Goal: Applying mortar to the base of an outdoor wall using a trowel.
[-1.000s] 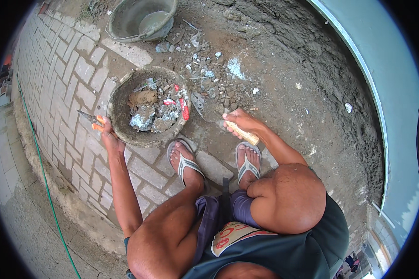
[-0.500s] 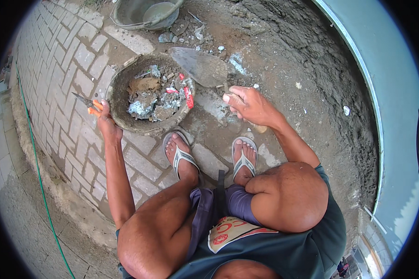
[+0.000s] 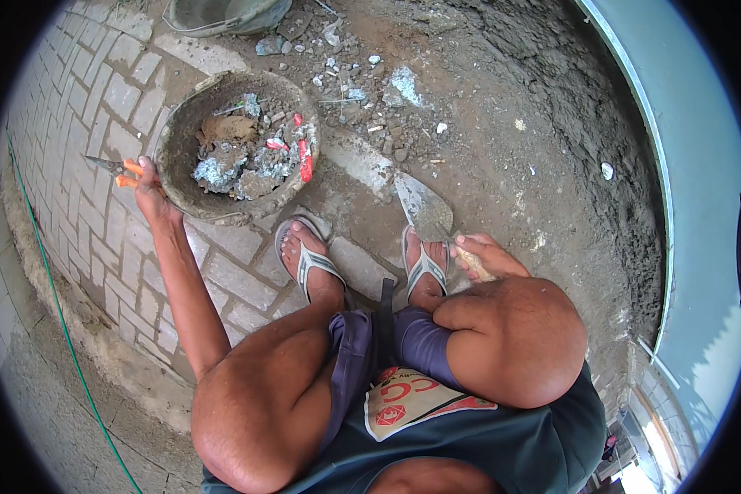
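My left hand (image 3: 150, 191) grips orange-handled pliers (image 3: 111, 168) and rests against the left rim of a round, dirty basin (image 3: 183, 196) filled with grey rubble and red scraps. My right hand (image 3: 482, 257) is closed on the wooden handle of a trowel (image 3: 424, 207), whose steel blade lies flat on the dirt just ahead of my right foot. Both feet wear sandals and stand on paving blocks close to the basin.
Brick paving (image 3: 82, 90) covers the left side, bare dirt (image 3: 543, 148) with loose stones the right. A grey bucket (image 3: 222, 15) stands at the top edge. A green cord (image 3: 58, 313) runs along the paving's edge. A pale blue wall (image 3: 692, 165) curves on the right.
My right hand has drawn the trowel back toward my right foot and set its blade down on the dirt. The left hand stays at the basin's rim with the pliers.
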Demonstrator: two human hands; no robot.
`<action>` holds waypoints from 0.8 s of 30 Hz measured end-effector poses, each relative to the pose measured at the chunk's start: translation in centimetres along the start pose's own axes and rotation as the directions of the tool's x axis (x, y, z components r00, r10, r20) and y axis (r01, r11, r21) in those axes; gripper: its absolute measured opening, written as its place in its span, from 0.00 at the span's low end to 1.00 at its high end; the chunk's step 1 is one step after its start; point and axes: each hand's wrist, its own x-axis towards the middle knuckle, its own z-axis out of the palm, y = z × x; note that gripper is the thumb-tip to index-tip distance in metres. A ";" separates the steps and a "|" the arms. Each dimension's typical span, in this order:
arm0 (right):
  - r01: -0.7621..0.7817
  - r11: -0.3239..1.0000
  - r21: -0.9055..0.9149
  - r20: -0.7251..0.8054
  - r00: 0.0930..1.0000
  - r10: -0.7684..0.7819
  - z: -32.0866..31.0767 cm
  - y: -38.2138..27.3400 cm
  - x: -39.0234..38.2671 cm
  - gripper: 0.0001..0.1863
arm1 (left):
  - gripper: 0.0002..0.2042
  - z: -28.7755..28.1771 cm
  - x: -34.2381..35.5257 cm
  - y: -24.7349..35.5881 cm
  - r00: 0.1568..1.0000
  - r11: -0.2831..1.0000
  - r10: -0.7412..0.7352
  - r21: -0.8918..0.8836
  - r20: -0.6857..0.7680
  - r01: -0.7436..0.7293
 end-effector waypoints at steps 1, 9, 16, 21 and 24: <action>0.057 0.998 0.028 0.058 0.997 -0.058 0.4 0.3 0.6 0.18 | 0.09 -0.5 0.9 0.4 0.999 1.000 -0.006 -0.027 0.040 0.007; 0.133 0.971 0.201 0.142 0.976 -0.163 7.1 -5.0 10.9 0.18 | 0.08 -3.9 4.9 2.3 0.994 0.994 0.103 -0.042 -0.034 -0.104; -0.124 0.799 0.588 0.525 0.810 -0.260 3.8 -8.8 10.2 0.18 | 0.09 -5.2 5.3 2.1 0.988 0.990 0.142 -0.008 0.056 -0.142; 0.017 0.984 0.180 0.271 0.960 -0.066 3.9 -5.4 5.5 0.19 | 0.10 -5.3 5.7 2.0 0.997 0.997 0.071 -0.019 -0.014 -0.071; -0.012 0.998 -0.056 0.076 0.997 0.016 6.2 -4.8 7.1 0.20 | 0.10 -5.6 5.9 1.9 0.995 0.995 0.096 -0.017 -0.003 -0.096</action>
